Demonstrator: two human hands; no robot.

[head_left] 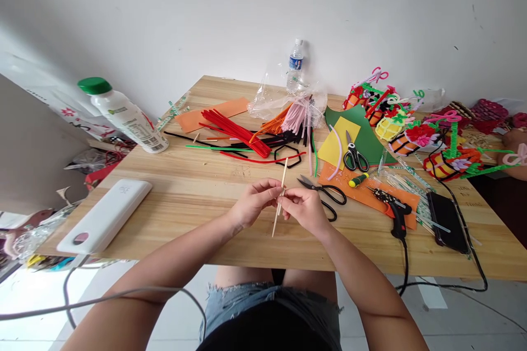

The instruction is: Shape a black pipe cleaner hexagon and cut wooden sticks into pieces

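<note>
A thin pale wooden stick [284, 172] stands at a slant between my hands, above the front middle of the table. My left hand [259, 201] pinches it from the left. From the right, my right hand [303, 208] closes its fingertips at the same spot, with a short pale piece showing beside the stick. The fingers hide where the two pieces meet. Black-handled scissors [329, 193] lie just beyond my right hand. Behind the stick are a black hexagon of pipe cleaner [289, 164] and a pile of red pipe cleaners [236, 130].
A white power bank [106, 214] and white bottle [129, 120] stand left on the wooden table [185, 230]. Right are a glue gun [397, 214], phone [448, 222], grey scissors [354, 158], screwdriver [358, 180] and decorated crafts [415, 137]. A water bottle [295, 66] stands behind.
</note>
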